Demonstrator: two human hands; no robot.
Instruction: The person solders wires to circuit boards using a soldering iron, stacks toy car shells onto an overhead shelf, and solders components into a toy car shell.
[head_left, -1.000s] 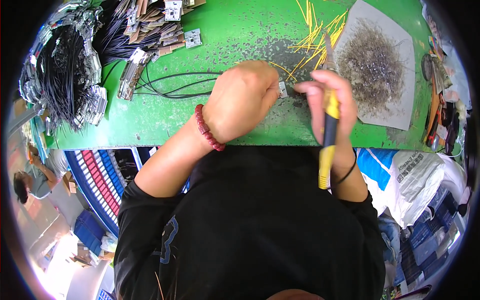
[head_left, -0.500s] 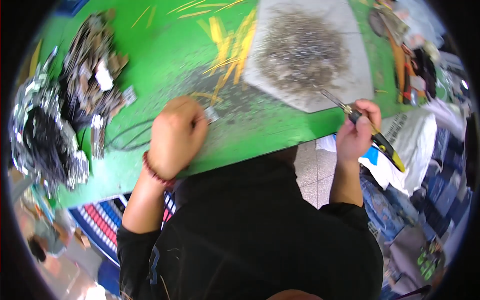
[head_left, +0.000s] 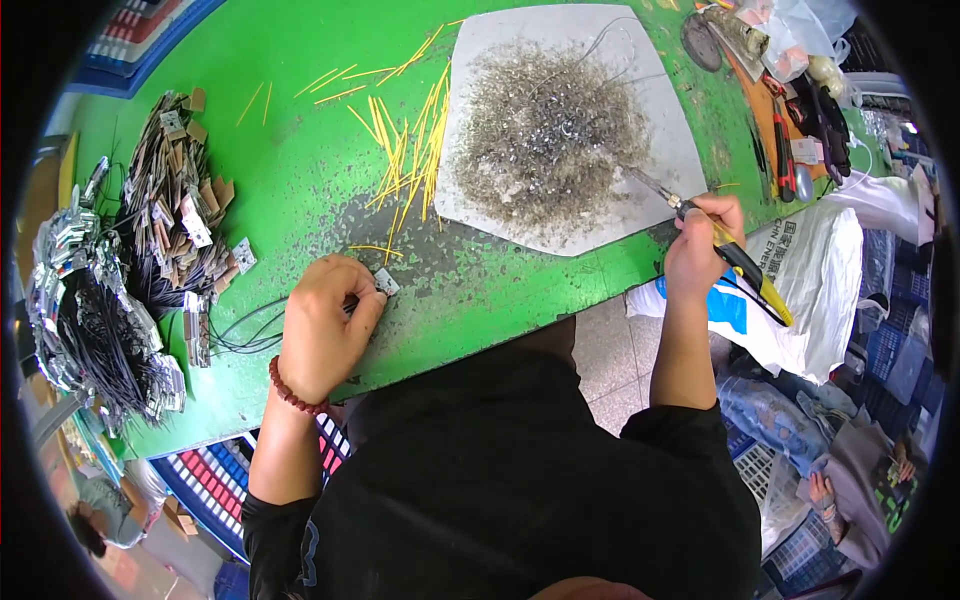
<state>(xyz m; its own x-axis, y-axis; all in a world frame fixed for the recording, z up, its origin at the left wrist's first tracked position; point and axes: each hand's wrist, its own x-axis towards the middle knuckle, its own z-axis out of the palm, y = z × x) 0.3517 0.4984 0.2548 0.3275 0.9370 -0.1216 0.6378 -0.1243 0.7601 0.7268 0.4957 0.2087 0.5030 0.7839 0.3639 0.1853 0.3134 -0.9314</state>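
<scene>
- Head view, green worktop (head_left: 300, 190), left edge: silvery metal strips (head_left: 58, 330), black wires; beside, brown card pieces (head_left: 220, 190)
- Near front edge: left hand (head_left: 335, 320), fingers pinching one small square white board (head_left: 387, 280)
- Middle: thin straight yellow sticks (head_left: 433, 150), overlapping, uncountable
- One whitish sheet (head_left: 675, 130), gritty crumbs (head_left: 550, 130)
- Right hand (head_left: 700, 255): fingers wrapped round one yellow-black soldering iron (head_left: 762, 285), over front edge
- Off right front: one white sack (head_left: 830, 270), lettered

Workbench (head_left: 300, 190): cable bundle (head_left: 100, 330) left, debris heap (head_left: 545, 130) on sheet (head_left: 682, 140) right (wire pieces (head_left: 436, 135) at sheet's left edge), circuit board (head_left: 386, 283) between.
</scene>
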